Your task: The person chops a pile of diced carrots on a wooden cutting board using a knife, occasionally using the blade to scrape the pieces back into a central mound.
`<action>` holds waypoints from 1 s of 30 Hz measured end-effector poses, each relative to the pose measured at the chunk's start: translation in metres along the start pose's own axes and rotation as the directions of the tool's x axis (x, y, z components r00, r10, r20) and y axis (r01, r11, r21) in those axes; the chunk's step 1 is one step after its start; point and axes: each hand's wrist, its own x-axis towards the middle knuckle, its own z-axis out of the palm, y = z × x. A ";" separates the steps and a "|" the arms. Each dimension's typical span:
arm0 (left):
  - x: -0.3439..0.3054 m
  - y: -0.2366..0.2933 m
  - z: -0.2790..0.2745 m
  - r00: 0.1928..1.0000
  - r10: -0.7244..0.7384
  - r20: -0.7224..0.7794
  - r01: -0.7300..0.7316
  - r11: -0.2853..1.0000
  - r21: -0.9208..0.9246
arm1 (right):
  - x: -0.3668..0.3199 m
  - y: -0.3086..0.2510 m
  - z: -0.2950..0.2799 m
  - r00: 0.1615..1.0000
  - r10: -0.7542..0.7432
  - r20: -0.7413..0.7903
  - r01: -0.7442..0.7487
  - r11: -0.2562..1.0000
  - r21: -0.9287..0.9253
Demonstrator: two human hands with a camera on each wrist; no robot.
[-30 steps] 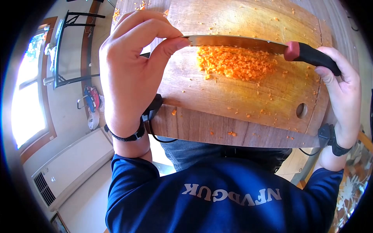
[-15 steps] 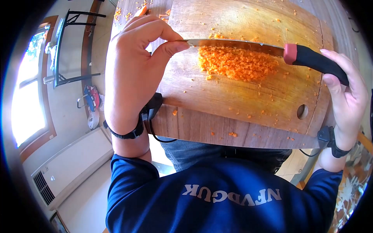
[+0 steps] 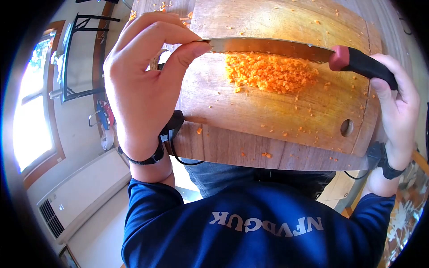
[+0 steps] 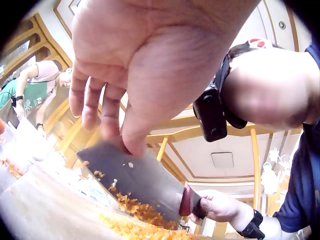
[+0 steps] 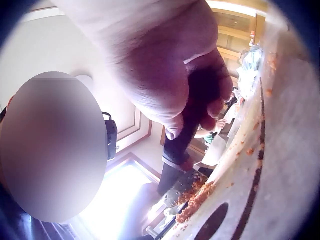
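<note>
Minced carrot [image 3: 270,73] lies near the surface's [image 3: 228,145] front edge; left hand [image 3: 145,80] pinches knife's [image 3: 268,46] tip, right hand [image 3: 397,105] grips handle [image 3: 368,66].

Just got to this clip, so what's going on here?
A person is working with a knife on a wooden cutting board. The right hand grips its black handle, while the left hand pinches the far end of the blade. A heap of finely chopped orange food, probably carrot, lies beside the blade. Bits cling to the blade, and scraps dot the board and table.
</note>
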 end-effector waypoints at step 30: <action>-0.001 0.000 -0.001 0.974 -0.089 0.208 0.090 0.996 0.001 | 0.008 -0.015 -0.007 0.986 -0.112 0.122 0.119 0.991 -0.055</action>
